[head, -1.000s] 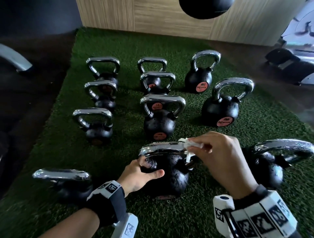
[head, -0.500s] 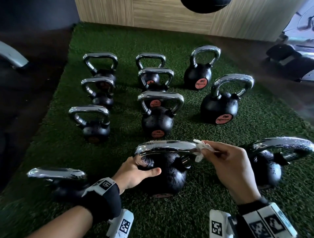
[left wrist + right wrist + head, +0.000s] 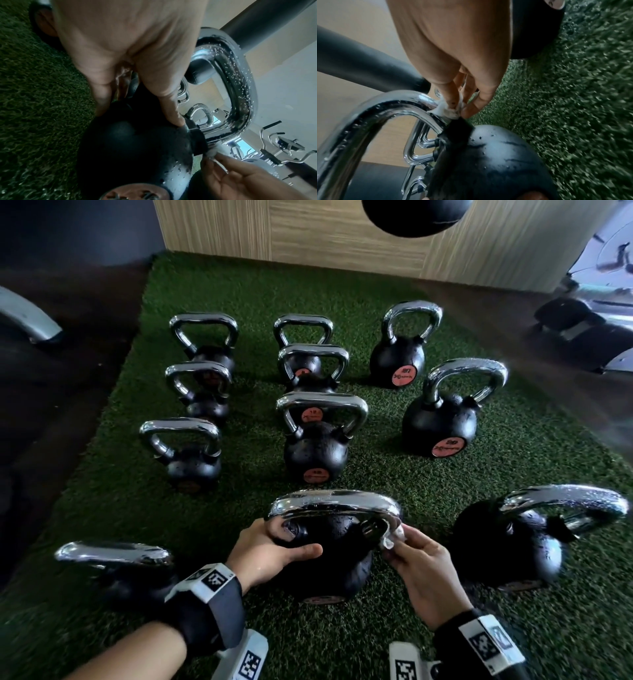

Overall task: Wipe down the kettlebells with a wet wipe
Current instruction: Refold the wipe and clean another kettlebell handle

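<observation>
Right hand [image 3: 423, 571] pinching wet wipe [image 3: 390, 537] against kettlebell [image 3: 329, 556] handle's right end; left hand [image 3: 270, 553] gripping its left shoulder.

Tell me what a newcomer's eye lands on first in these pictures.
First, the near centre: the right hand pinches a white wet wipe against the right end of the front kettlebell's chrome handle, while the left hand grips that kettlebell at the handle's left base. Next, the rows of black kettlebells with droplet-speckled chrome handles standing on the green turf mat.
</observation>
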A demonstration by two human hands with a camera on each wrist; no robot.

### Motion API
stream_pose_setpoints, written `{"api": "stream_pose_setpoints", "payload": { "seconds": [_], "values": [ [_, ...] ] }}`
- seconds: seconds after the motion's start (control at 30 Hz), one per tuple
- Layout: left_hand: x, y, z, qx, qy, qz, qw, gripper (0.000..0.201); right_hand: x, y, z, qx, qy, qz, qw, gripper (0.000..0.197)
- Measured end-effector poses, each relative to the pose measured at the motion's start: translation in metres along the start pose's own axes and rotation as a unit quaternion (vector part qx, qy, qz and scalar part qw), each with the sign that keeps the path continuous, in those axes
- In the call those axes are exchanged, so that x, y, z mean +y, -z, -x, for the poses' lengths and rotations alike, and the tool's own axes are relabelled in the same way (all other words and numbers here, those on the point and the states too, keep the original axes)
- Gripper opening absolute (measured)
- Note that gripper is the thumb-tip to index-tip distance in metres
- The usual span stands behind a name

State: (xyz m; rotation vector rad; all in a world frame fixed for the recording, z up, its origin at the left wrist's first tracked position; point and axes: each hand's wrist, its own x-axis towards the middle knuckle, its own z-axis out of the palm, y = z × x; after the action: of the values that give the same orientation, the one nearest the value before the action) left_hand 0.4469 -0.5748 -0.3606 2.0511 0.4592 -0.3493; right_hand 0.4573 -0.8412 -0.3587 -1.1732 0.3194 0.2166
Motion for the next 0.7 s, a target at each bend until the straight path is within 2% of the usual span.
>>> {"api": "stream_pose_setpoints", "payload": {
  "seconds": [0.07, 0.1, 0.17, 0.2, 0.27, 0.33, 0.37, 0.4, 0.43, 0.5, 0.57, 0.63, 0.7],
  "values": [
    [-0.001, 0.005, 0.003, -0.025, -0.001, -0.011, 1.0, 0.075, -0.004, -0.001, 0.001, 0.002, 0.002, 0.036, 0.999, 0.033],
    [-0.001, 0.01, 0.004, -0.06, -0.012, -0.022, 0.998, 0.069, -0.01, 0.0, 0.003, 0.013, 0.014, 0.076, 0.997, 0.032],
    [0.003, 0.029, 0.006, -0.127, -0.049, -0.089, 0.987, 0.054, -0.028, 0.0, 0.01, 0.049, 0.057, 0.146, 0.986, 0.027],
    [0.008, 0.041, 0.008, -0.138, -0.066, -0.145, 0.978, 0.05, -0.039, -0.001, 0.017, 0.061, 0.081, 0.161, 0.982, 0.027],
    [0.024, 0.065, 0.012, -0.089, -0.106, -0.232, 0.963, 0.058, -0.06, -0.009, 0.032, 0.058, 0.139, 0.161, 0.975, 0.03],
    [0.052, 0.085, 0.022, 0.035, -0.172, -0.257, 0.95, 0.063, -0.079, -0.022, 0.048, 0.024, 0.204, 0.171, 0.964, 0.033],
    [0.068, 0.093, 0.028, 0.097, -0.22, -0.228, 0.943, 0.056, -0.088, -0.031, 0.055, 0.001, 0.237, 0.187, 0.953, 0.033],
    [0.084, 0.097, 0.034, 0.131, -0.264, -0.173, 0.94, 0.045, -0.096, -0.04, 0.062, -0.02, 0.265, 0.203, 0.942, 0.034],
    [0.099, 0.099, 0.041, 0.123, -0.291, -0.094, 0.944, 0.034, -0.102, -0.048, 0.068, -0.037, 0.29, 0.214, 0.932, 0.036],
    [0.124, 0.092, 0.058, 0.001, -0.285, 0.083, 0.955, 0.026, -0.111, -0.063, 0.077, -0.058, 0.336, 0.234, 0.911, 0.038],
    [0.136, 0.079, 0.072, -0.119, -0.23, 0.189, 0.947, 0.039, -0.114, -0.074, 0.083, -0.068, 0.357, 0.273, 0.89, 0.037],
    [0.136, 0.067, 0.08, -0.181, -0.201, 0.216, 0.938, 0.043, -0.112, -0.08, 0.085, -0.071, 0.366, 0.305, 0.876, 0.038],
    [0.132, 0.058, 0.083, -0.212, -0.201, 0.219, 0.931, 0.04, -0.108, -0.084, 0.085, -0.068, 0.37, 0.31, 0.873, 0.039]
  ]
}}
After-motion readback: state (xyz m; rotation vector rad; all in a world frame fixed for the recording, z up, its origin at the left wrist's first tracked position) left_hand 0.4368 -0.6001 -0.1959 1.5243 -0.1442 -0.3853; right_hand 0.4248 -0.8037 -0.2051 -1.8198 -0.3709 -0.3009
